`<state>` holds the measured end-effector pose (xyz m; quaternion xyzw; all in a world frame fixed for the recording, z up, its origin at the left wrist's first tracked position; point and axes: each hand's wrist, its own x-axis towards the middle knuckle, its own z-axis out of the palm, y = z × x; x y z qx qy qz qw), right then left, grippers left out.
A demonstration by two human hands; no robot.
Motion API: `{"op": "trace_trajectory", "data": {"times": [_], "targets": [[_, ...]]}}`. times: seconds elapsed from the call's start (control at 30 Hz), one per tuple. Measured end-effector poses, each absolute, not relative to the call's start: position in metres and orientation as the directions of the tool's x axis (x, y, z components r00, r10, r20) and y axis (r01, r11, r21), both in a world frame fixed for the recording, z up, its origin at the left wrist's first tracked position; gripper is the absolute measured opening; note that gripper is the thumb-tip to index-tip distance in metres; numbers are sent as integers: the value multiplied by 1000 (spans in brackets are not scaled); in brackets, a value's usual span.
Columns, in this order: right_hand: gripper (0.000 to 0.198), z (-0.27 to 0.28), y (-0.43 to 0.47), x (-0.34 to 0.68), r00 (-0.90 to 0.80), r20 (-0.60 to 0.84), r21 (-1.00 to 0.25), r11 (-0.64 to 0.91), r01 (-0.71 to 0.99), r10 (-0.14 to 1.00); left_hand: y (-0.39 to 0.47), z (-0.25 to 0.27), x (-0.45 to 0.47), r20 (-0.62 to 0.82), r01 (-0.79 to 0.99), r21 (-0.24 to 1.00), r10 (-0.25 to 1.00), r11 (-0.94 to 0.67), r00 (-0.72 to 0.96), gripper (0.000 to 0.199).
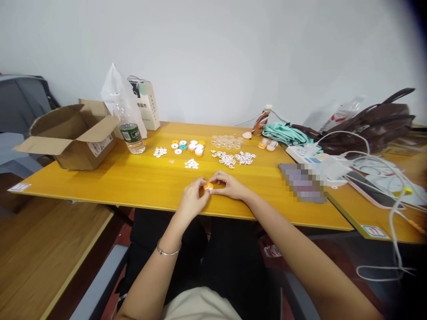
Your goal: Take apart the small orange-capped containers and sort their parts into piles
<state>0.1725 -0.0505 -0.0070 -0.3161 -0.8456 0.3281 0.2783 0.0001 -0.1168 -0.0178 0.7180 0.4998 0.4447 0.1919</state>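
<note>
Near the front edge of the table, my left hand [192, 198] and my right hand [230, 186] pinch a small round orange case [208, 186] between them. White shows inside it, too small to make out. Beyond my hands lie a group of small white discs [191, 164] and a pile of white perforated pieces [225, 158]. Farther back sit several round cases [198, 150] in white, orange and teal, and rows of clear round cups [227, 142]. Another cluster of small white pieces [160, 152] lies to the left.
An open cardboard box [80, 142] and a water bottle [131, 133] stand at the left. On the right are a phone [303, 183] with a blurred screen, a power strip [310, 162] with trailing cables, a teal cloth [283, 133] and a brown bag [370, 122]. A drink bottle [262, 121] stands behind.
</note>
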Motion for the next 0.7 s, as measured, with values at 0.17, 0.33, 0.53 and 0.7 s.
{"op": "trace_trajectory", "data": {"times": [0.17, 0.33, 0.53, 0.7], "targets": [[39, -8, -51, 172, -652, 273, -717, 601, 353, 708, -115, -21, 3, 484, 625, 653, 870, -428, 90, 9], [36, -9, -50, 172, -626, 282, -734, 583, 347, 727, -113, -21, 4, 476, 631, 659, 876, -410, 73, 9], [30, -10, -49, 172, -616, 313, -701, 613, 364, 723, -104, -18, 3, 360, 600, 730, 930, -328, 71, 7], [30, -11, -49, 172, -608, 320, -701, 613, 364, 727, -94, -1, 1, 192, 748, 624, 973, -224, 132, 13]]}}
